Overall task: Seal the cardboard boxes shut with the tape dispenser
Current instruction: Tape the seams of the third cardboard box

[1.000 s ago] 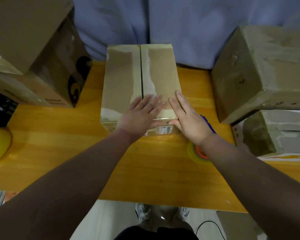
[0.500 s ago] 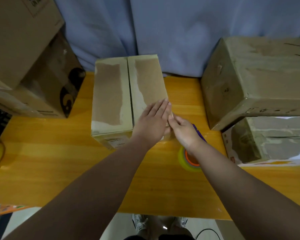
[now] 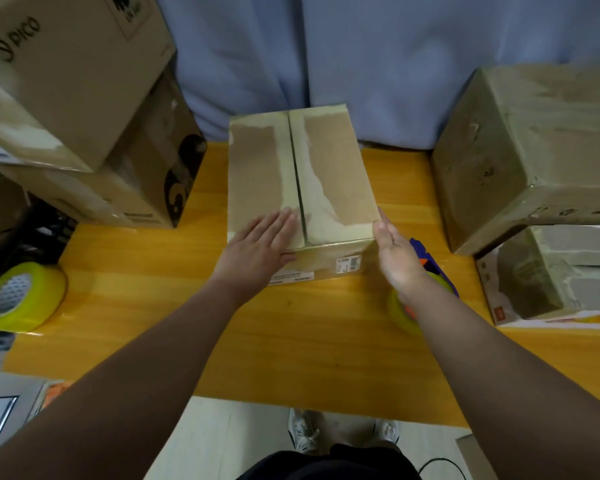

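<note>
The box (image 3: 302,181) being worked on is sitting on the table (image 3: 291,327) between the two hands, its two top flaps lying shut and meeting in a dark seam that is running straight away from the person. Pale strips of torn paper are showing along that seam and round the edges of the top.

The left hand (image 3: 257,247) is lying flat on the box's near left corner, fingers straight and close together, the fingertips stopping just short of the seam. The right hand (image 3: 395,254) is standing on edge beside the near right corner, palm facing the box and fingers straight. It seems to be touching the box's side wall, though the blur there is making that hard to confirm. Neither hand is gripping anything.

The tape dispenser (image 3: 430,263) is lying on the table under the right wrist, its blue handle and yellow roll peeking out on either side of the arm.

Well out past the left hand, a loose roll of tape (image 3: 21,299) is resting at the table's edge, with two big boxes (image 3: 66,74) stacked beyond it. Beyond the right hand, two more boxes (image 3: 534,150) are sitting one on the other. A blue curtain (image 3: 326,46) is hanging behind everything.
</note>
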A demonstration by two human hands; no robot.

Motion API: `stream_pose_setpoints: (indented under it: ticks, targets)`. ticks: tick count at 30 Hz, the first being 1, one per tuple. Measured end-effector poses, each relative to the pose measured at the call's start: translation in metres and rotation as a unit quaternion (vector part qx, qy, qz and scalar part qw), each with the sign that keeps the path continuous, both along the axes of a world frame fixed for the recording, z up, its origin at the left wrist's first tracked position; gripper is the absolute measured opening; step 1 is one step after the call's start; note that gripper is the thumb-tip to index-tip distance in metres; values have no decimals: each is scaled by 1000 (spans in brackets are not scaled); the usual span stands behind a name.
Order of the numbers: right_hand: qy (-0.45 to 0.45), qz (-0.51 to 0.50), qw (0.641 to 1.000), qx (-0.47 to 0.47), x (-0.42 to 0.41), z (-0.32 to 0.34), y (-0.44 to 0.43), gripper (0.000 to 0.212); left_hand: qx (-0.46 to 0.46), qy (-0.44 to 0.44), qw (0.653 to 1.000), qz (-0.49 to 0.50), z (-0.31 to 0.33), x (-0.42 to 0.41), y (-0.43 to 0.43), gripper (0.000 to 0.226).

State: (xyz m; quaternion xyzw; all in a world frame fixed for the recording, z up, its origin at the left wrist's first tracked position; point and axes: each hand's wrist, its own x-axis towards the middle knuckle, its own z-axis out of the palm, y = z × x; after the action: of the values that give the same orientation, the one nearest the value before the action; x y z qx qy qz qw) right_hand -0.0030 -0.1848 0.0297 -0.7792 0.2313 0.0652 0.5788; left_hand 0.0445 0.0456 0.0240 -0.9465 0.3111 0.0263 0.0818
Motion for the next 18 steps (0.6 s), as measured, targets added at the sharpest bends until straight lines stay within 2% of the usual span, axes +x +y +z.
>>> stream_pose_setpoints:
  ticks: [5, 8, 10, 12, 14, 15, 18]
  targets:
    - [-5, -48, 997, 57, 0, -4, 4, 46, -41, 14, 999, 12, 4, -2, 36, 64]
    - [-18, -97, 991, 89, 1, -6, 10, 43, -73, 52, 996, 21, 4, 1, 58, 59]
    - [-43, -156, 984, 73, 0, -10, 18, 40, -92, 66, 994, -9, 4, 6, 70, 62]
    - [-45, -224, 971, 68, 2, -13, 29, 41, -66, 47, 995, -60, 6, 10, 76, 73]
    - [-25, -281, 957, 70, 10, -12, 34, 52, -48, 5, 992, -112, 11, 10, 76, 78]
    - [-3, -295, 953, 63, 15, -11, 35, 61, -61, -10, 988, -139, 12, 8, 74, 73]
    - [44, -246, 967, 51, 29, -6, 36, 81, -141, -6, 963, -230, 10, -10, 52, 52]
